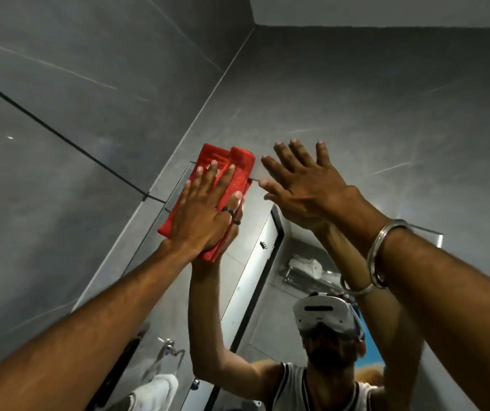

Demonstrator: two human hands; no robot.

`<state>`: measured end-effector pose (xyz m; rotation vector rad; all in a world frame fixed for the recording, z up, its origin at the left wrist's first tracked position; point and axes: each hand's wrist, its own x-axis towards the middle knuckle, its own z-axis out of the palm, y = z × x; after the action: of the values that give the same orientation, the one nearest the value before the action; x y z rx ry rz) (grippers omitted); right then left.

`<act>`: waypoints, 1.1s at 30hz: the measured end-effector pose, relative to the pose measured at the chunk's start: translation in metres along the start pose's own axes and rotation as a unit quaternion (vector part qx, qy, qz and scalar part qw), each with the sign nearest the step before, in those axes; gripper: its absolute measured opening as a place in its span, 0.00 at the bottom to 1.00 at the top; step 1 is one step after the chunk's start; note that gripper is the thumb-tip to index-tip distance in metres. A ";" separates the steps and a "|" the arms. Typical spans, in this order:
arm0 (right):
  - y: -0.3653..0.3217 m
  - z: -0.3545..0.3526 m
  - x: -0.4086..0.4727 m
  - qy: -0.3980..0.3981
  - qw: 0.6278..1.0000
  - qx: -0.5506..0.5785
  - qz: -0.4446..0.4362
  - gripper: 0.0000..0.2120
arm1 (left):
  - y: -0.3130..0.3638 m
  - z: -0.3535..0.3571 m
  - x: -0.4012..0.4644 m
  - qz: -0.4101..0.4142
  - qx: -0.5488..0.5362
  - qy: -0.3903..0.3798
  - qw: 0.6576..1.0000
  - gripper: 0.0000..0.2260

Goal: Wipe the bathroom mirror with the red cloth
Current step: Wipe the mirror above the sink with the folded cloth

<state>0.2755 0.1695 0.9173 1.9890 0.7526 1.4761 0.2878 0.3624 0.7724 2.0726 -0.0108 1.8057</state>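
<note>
The folded red cloth [238,169] lies flat against the top left corner of the bathroom mirror [255,280]. My left hand [205,215] presses on it with fingers spread, a dark ring on one finger, covering the cloth's middle. My right hand [303,185] rests flat and open on the wall and the mirror's top edge just right of the cloth, holding nothing. A metal bangle sits on my right wrist. The mirror reflects both raised arms and the person wearing a headset.
Grey tiled walls [60,161] meet in a corner left of the mirror. The reflection shows a door, a towel shelf [306,271] and a towel ring with a white towel [160,384] low on the left.
</note>
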 end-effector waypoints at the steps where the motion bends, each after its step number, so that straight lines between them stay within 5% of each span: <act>1: -0.007 0.002 0.006 0.001 1.000 -0.002 0.000 0.40 | -0.009 -0.003 0.001 -0.007 -0.006 -0.001 1.000 0.30; 17: -0.088 -0.008 -0.021 0.027 0.997 0.066 0.036 0.40 | -0.027 -0.005 -0.016 -0.029 0.022 -0.015 0.999 0.34; 25: -0.124 -0.007 -0.068 0.052 0.996 0.072 0.016 0.36 | -0.042 -0.003 -0.091 -0.023 0.028 -0.038 0.999 0.38; 33: -0.218 0.010 -0.154 0.055 0.990 0.131 -0.016 0.39 | -0.081 -0.002 -0.253 -0.062 0.020 -0.089 0.994 0.34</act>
<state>0.2228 0.2101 0.6593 2.0853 1.0686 1.5435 0.2633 0.3755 0.5083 2.2041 0.1027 1.5575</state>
